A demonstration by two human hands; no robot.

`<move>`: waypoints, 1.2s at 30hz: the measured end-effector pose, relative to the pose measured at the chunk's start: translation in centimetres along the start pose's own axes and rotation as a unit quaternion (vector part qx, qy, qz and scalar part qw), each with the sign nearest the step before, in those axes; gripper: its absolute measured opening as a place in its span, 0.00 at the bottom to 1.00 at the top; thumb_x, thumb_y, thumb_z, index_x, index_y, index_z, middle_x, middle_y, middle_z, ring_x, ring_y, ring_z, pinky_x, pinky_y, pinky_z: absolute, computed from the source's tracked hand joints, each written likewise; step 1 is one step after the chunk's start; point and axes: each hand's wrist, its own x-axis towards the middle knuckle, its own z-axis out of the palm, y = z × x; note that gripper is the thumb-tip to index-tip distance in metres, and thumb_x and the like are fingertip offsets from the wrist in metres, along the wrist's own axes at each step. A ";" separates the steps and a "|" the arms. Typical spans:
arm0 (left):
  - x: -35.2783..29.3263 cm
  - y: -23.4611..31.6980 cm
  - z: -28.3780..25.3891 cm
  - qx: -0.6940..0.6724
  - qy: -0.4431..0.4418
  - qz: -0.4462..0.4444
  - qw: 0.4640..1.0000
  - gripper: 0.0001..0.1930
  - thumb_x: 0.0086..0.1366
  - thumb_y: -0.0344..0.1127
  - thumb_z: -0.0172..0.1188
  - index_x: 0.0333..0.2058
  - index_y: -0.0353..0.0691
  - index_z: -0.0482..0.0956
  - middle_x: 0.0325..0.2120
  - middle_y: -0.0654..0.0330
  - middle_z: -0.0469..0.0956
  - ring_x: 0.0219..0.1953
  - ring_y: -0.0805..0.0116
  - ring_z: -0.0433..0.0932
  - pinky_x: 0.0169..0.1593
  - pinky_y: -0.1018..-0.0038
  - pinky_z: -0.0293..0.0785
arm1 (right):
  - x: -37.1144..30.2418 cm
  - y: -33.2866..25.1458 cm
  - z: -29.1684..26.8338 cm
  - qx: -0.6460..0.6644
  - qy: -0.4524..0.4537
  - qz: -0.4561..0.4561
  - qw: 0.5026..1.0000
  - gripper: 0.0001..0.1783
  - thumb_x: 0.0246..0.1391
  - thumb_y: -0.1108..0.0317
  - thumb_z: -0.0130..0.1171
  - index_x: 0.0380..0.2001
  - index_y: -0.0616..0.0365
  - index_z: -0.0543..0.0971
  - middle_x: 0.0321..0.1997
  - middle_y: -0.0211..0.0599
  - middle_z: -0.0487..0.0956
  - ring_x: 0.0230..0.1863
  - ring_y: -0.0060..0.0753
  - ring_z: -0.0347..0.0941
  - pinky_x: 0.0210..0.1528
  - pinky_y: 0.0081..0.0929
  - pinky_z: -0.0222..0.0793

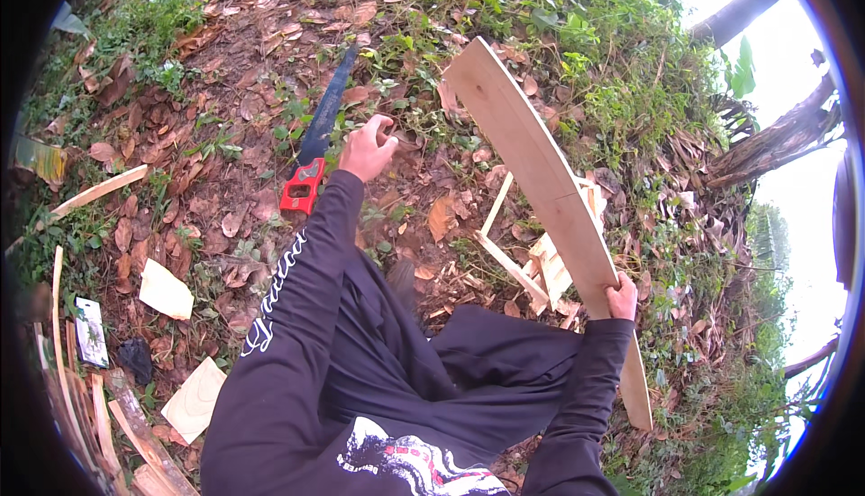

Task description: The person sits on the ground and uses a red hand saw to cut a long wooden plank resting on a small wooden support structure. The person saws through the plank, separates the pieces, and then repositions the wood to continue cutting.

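Observation:
A long pale wooden plank (527,140) slants from the upper middle down to the lower right, and a thin dark line crosses its face. My right hand (622,298) grips its edge toward the lower end. My left hand (369,149) hovers over the ground left of the plank, apart from it. Its fingers are curled in toward the thumb; whether something small sits in them cannot be made out. Just left of that hand lies a handsaw with a dark blade (329,113) and a red handle (303,186) on the leaf-covered soil.
Behind the plank stands a small frame of wooden strips (514,266). Two pale wood offcuts (167,291) lie at left, near a flat white item (91,332), a black bag-like thing (135,360) and several wood strips (135,433). Tree trunks (775,145) rise at right.

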 end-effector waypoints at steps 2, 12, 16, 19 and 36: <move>0.1 -0.8 -0.4 0.010 0.020 -0.005 1.000 0.19 0.57 0.37 0.63 0.46 0.38 0.76 0.27 0.55 0.82 0.32 0.61 0.82 0.39 0.66 0.77 | 1.3 0.3 -0.7 0.020 -0.032 0.032 0.999 0.06 0.42 0.73 0.49 0.23 0.66 0.72 0.21 0.48 0.74 0.27 0.44 0.74 0.33 0.39 0.66; 0.8 -0.7 1.6 -0.003 -0.041 -0.060 0.997 0.15 0.59 0.36 0.62 0.42 0.33 0.77 0.25 0.56 0.82 0.24 0.69 0.82 0.30 0.73 0.78 | 4.5 7.0 7.0 -0.076 0.051 0.082 0.992 0.12 0.47 0.66 0.49 0.19 0.61 0.76 0.23 0.56 0.76 0.28 0.61 0.73 0.35 0.51 0.66; 0.8 -2.5 -0.8 0.001 -0.012 -0.097 0.995 0.14 0.59 0.35 0.61 0.41 0.32 0.78 0.26 0.56 0.82 0.26 0.71 0.82 0.31 0.74 0.80 | 6.8 7.1 11.7 -0.148 0.109 0.021 0.983 0.11 0.46 0.66 0.51 0.20 0.61 0.78 0.24 0.54 0.78 0.27 0.64 0.72 0.35 0.53 0.67; 0.3 -1.2 -0.2 -0.034 -0.073 -0.085 0.993 0.11 0.64 0.33 0.58 0.40 0.31 0.77 0.26 0.59 0.80 0.25 0.74 0.78 0.28 0.76 0.75 | 7.2 12.8 12.7 -0.458 0.131 -0.173 0.862 0.15 0.51 0.66 0.50 0.12 0.48 0.75 0.17 0.37 0.75 0.21 0.42 0.74 0.25 0.38 0.69; -7.1 -2.2 0.7 0.134 0.046 -0.054 0.988 0.18 0.51 0.38 0.63 0.37 0.33 0.75 0.26 0.50 0.81 0.31 0.56 0.81 0.37 0.64 0.77 | 0.3 9.6 12.7 -0.184 -0.022 0.032 0.982 0.15 0.58 0.61 0.43 0.28 0.56 0.77 0.32 0.43 0.78 0.34 0.44 0.75 0.34 0.39 0.70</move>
